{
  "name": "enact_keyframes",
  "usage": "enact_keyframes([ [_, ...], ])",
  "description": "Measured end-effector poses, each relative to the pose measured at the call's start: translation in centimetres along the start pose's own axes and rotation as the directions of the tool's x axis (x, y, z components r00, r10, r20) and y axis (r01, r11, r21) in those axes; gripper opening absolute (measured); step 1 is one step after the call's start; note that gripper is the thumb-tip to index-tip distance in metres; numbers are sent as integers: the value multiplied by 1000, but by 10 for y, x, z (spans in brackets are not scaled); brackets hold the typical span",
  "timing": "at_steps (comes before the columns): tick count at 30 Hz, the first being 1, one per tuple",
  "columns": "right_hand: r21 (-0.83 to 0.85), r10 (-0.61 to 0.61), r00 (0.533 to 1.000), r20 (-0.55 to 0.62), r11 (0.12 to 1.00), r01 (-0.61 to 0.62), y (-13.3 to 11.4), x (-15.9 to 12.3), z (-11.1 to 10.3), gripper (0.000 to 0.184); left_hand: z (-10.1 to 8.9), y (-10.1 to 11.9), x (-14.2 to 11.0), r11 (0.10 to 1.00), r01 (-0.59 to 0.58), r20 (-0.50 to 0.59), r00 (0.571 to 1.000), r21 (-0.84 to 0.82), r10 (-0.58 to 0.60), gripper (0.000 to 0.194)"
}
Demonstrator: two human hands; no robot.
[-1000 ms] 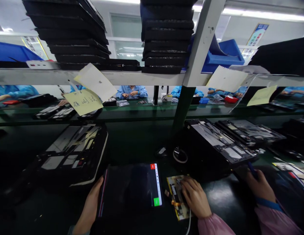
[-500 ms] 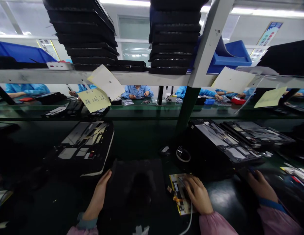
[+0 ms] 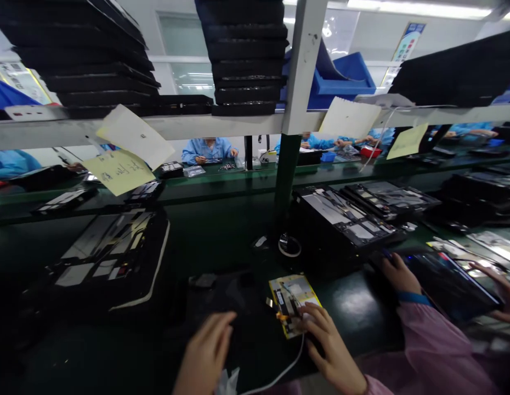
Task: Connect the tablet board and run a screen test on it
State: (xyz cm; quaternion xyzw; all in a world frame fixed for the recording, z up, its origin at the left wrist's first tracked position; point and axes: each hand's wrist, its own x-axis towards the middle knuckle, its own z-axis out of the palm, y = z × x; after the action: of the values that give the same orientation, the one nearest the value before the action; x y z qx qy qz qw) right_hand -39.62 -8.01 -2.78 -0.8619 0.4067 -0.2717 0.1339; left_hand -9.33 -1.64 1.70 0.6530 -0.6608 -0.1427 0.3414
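Observation:
A black flat panel [image 3: 226, 299], perhaps a tablet screen, lies on the dark green bench in front of me. Over its near edge, my left hand [image 3: 208, 351] has its fingers stretched out and holds nothing. To the panel's right is a thin yellow-edged board [image 3: 296, 291] with an orange ribbon. A white cable [image 3: 279, 376] runs from the near side of this board towards me. The fingers of my right hand [image 3: 331, 343] are spread at the board's near right edge, by the cable; whether they touch the cable is unclear.
Opened tablet-like units are piled at left [image 3: 111, 252] and right [image 3: 341, 214]. A coiled cable [image 3: 289, 246] lies beyond the board. At right, a co-worker's hands [image 3: 401, 274] hold a lit-edged tablet [image 3: 448, 285]. A shelf post [image 3: 290, 170] rises behind; black trays [image 3: 247, 60] are stacked above.
My left hand has left the panel's left edge and moved over its near part. My right hand has drawn back towards the board's near edge. The view has turned right.

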Motion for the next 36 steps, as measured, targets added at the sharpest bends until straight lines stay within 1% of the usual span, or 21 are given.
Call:
enact_keyframes([
  [1, -33, -13, 1000, 4, 999, 13, -3, -3, 2, 30, 19, 17, -4, 986, -165, 106, 981, 10, 163, 30],
  [2, -66, -22, 1000, 4, 998, 23, -6, -5, 5, 29, 39, 32, -6, 952, -305, 183, 938, 28, 295, 34],
  [3, -97, -28, 1000, -3, 995, 28, -8, -6, 7, 29, 57, 44, -7, 924, -377, 242, 904, 68, 351, 37],
  [4, -124, -27, 1000, -13, 992, 26, -10, -8, 10, 30, 74, 53, -7, 902, -414, 293, 883, 122, 366, 36],
  [5, -147, -19, 999, -27, 989, 15, -12, -9, 11, 31, 87, 59, -7, 885, -431, 334, 872, 177, 358, 33],
  [7, -174, 0, 998, -55, 985, -10, -15, -12, 14, 33, 103, 64, -4, 865, -438, 378, 864, 243, 332, 26],
  [8, -176, 7, 998, -62, 984, -18, -16, -13, 14, 35, 105, 64, -2, 865, -437, 380, 865, 248, 328, 25],
  [10, -157, 7, 998, -68, 988, -18, -18, -14, 14, 35, 103, 61, 2, 880, -420, 352, 876, 220, 330, 24],
  [13, -105, -11, 996, -93, 994, 1, -20, -10, 13, 29, 93, 60, 9, 919, -353, 265, 916, 176, 302, 23],
  [15, -78, -22, 991, -134, 997, 12, -21, -5, 13, 24, 89, 62, 13, 930, -325, 233, 931, 173, 282, 22],
  [19, -36, -42, 978, -204, 999, 36, -23, 4, 19, 23, 89, 67, 15, 922, -329, 190, 937, 205, 292, 18],
  [22, -5, -25, 969, -244, 1000, 24, -24, 4, 26, 23, 90, 70, 11, 897, -334, 82, 942, 289, 325, 18],
  [24, 7, -10, 961, -277, 1000, 13, -25, 4, 31, 21, 91, 71, 8, 853, -360, 29, 925, 377, 378, 18],
  [26, 9, -8, 952, -305, 1000, 11, -26, 3, 34, 20, 92, 70, 7, 807, -385, 23, 907, 448, 420, 18],
  [29, 15, -26, 947, -322, 999, 33, -27, 3, 35, 19, 94, 69, 8, 776, -401, 64, 902, 487, 427, 22],
  [32, 23, -58, 952, -300, 997, 68, -28, 3, 34, 24, 93, 71, 11, 771, -431, 100, 893, 470, 438, 26],
  [34, 16, -81, 954, -288, 996, 89, -28, 3, 33, 27, 94, 72, 11, 776, -432, 98, 893, 460, 439, 27],
  [36, 1, -100, 954, -282, 995, 104, -29, 3, 34, 26, 97, 72, 10, 785, -422, 97, 899, 454, 427, 28],
])
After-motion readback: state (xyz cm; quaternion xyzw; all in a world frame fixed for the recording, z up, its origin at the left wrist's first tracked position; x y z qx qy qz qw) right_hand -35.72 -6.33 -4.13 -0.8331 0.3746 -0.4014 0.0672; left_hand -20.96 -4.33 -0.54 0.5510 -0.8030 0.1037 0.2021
